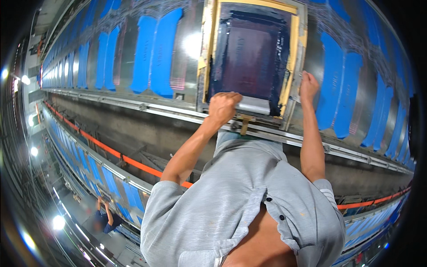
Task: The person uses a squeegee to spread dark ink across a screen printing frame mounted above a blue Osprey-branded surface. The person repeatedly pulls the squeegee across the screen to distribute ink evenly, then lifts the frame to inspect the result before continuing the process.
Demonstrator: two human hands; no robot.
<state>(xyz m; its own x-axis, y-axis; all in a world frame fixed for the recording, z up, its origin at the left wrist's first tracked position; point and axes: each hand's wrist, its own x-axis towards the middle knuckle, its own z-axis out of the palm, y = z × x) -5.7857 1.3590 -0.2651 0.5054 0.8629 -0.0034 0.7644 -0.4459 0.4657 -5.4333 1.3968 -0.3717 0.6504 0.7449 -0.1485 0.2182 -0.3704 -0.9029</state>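
Observation:
A screen-printing frame (304,33) with yellow-taped edges lies on the long table in front of me. Dark navy ink coats its mesh (251,58), thickest along the borders. At the frame's near end, my left hand (225,107) is wrapped round the left end of a squeegee (253,105) with a silver-grey body. The squeegee lies across the mesh, its blade edge hidden. My right hand (308,86) is closed at the frame's right edge, fingers curled against it. Blue cut fabric pieces (153,51) lie flat to the left, and more blue pieces (340,84) to the right.
A metal rail (169,109) runs along the table's near edge, with a small brass-coloured bracket (244,124) at the frame. Behind me, an orange bar (100,143) borders a parallel table with blue pieces. Another person (106,220) works there at lower left.

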